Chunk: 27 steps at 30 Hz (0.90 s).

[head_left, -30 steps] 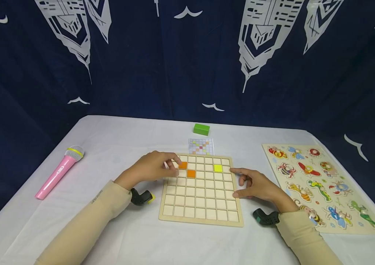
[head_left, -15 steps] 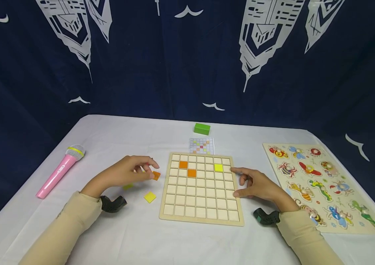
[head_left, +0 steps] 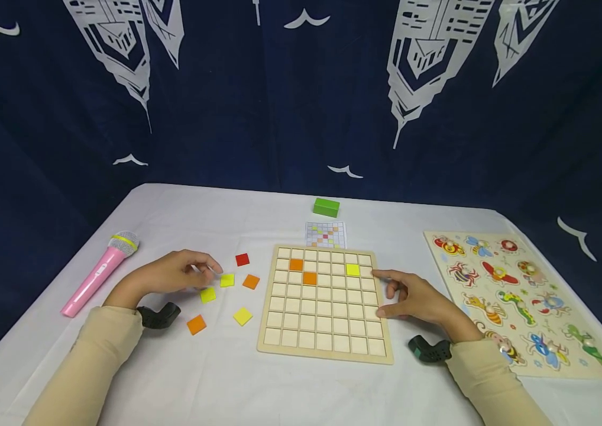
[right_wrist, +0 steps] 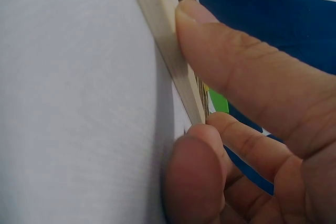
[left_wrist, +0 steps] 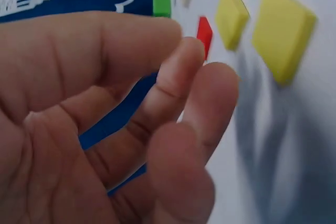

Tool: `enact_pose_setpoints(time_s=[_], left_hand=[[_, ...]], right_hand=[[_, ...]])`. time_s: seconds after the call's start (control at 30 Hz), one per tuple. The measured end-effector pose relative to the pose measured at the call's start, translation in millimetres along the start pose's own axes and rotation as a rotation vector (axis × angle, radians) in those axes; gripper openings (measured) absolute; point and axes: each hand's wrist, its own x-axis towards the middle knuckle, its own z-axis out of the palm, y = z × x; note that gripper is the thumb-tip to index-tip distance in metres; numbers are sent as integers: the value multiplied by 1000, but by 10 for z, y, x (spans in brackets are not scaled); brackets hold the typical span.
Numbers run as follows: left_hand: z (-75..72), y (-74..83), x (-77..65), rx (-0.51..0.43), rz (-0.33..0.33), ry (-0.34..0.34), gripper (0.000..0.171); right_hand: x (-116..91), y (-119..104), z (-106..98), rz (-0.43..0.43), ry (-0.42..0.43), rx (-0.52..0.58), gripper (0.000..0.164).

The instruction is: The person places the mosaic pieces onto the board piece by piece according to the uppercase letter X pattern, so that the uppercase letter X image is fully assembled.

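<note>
My left hand [head_left: 175,272] hovers left of the board with loosely bent fingers and holds nothing. Closest to its fingertips are two yellow square tiles [head_left: 227,280]. A red tile [head_left: 242,259], two orange tiles [head_left: 250,281] and another yellow tile [head_left: 243,316] lie loose nearby. The wooden grid board [head_left: 324,357] carries two orange tiles [head_left: 309,278] and one yellow tile [head_left: 352,270] in its cells. At the board's right edge, my right hand [head_left: 413,299] rests its thumb and index fingertip on the rim; its other fingers bend beneath.
Behind the board lies a printed pattern card [head_left: 325,235], with a green block [head_left: 326,207] just beyond. A pink microphone [head_left: 101,272] is on the left. An insect puzzle board [head_left: 514,302] occupies the right side of the white table [head_left: 216,384].
My left hand has moved left off the board, uncovering the loose tiles beside it. The orange tile near its fingers stays in its cell. My right hand keeps its place on the rim.
</note>
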Motion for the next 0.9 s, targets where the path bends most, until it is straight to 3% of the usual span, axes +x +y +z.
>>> enact_pose_setpoints(time_s=[0.37,0.9], left_hand=[[27,-182,13,-48,-46,-72,39],[88,-305,41,-26,-12,-19,31]], right_hand=[[5,8,-3,-5,-1,19,86],[5,-5,7,-9,-4,19,85]])
